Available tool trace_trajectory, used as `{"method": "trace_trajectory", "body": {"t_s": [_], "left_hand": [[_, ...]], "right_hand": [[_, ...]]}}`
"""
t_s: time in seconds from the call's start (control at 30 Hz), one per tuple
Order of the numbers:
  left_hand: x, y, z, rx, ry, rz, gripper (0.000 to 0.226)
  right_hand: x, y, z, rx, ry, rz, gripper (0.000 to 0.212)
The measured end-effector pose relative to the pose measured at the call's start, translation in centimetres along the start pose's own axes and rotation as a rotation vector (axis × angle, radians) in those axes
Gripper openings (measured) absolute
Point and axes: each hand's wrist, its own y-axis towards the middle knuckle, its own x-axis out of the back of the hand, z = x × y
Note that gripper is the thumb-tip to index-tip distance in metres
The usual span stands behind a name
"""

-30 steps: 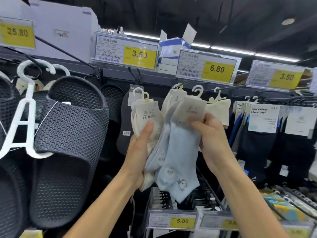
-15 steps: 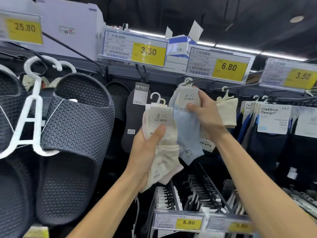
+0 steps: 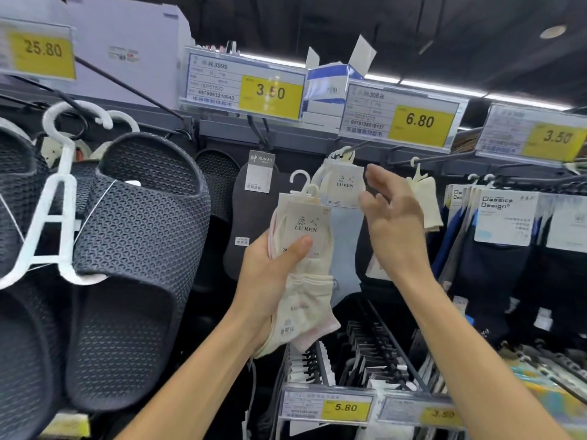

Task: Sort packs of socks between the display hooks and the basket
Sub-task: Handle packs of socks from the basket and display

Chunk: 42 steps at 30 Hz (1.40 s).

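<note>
My left hand (image 3: 270, 274) grips a bundle of cream and pink sock packs (image 3: 305, 281) with LUREN cards and white plastic hangers, thumb pressed on the front card. A light blue sock pack (image 3: 344, 223) hangs by its white hanger from the display hook (image 3: 355, 147) under the 6.80 price tag. My right hand (image 3: 394, 223) is just right of that pack, fingers spread, holding nothing. No basket is in view.
Dark mesh slippers (image 3: 136, 249) on white hangers fill the left. A dark KUNAO sock pack (image 3: 254, 211) hangs left of centre, a cream pack (image 3: 425, 201) and navy sock packs (image 3: 502, 249) hang to the right. Lower hooks with price tags (image 3: 346, 408) jut out below.
My right hand hung the light blue pack on the hook and let go, drawing back slightly right. The left hand still holds the cream bundle, now a little lower.
</note>
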Motion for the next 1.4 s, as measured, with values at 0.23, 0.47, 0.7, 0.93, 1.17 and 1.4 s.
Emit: {"method": "trace_trajectory", "body": {"t_s": [0.23,0.47,0.7,0.93,1.17,1.4], "left_hand": [[-0.4,0.0,0.1,-0.056,0.073,0.022,0.032],[-0.6,-0.2,0.2,-0.054,0.101,0.113,0.03],[-0.3,0.1,1.1,-0.032,0.414,0.0,0.024],[-0.9,-1.1,2.1,-0.17,0.872,0.075,0.034],[-0.4,-2.0,4.2,-0.116,0.96,0.15,0.039],[-1.7,-3.0,3.9,-0.059,0.927,0.105,0.038]], "right_hand": [[0.8,-3.6,3.4,-0.007,0.24,0.394,0.034],[0.7,-3.9,3.1,-0.034,0.242,0.341,0.028],[1.2,-0.9,0.5,-0.159,0.332,-0.03,0.029],[0.0,4.1,-0.7,-0.054,0.226,0.009,0.032],[-0.1,4.7,-2.3,0.035,0.168,0.078,0.037],[0.7,4.7,-2.3,0.033,0.055,0.254,0.051]]}}
